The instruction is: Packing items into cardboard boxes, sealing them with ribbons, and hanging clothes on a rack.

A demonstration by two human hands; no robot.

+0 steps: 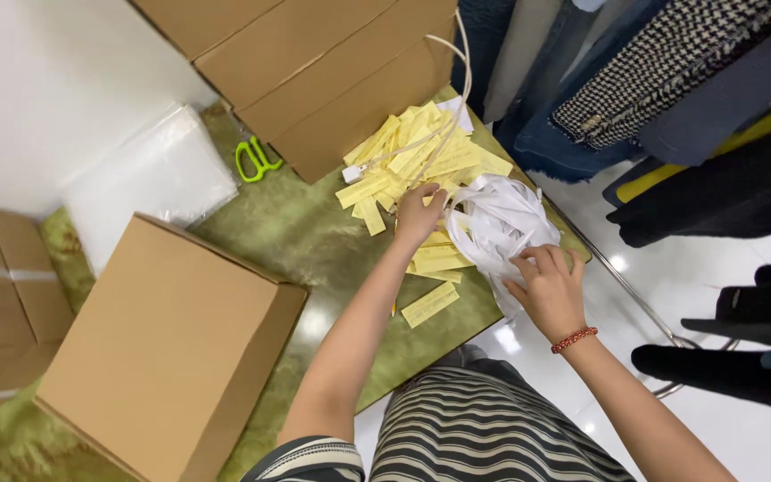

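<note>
- Resting fingertips of left hand (pixel 419 212), loosely curled, on yellow paper tags (pixel 412 165) at upper centre of frame.
- Pinching white ribbon bundle (pixel 500 221) with right hand (pixel 548 287), centre right, on green table (pixel 305 236).

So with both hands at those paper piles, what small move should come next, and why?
Probably the right hand should pinch one strip free of the tangled bundle of white paper strips: its fingers already rest on the bundle's edge, while the left hand presses on the heap of flat yellow paper tags beside it.
</note>
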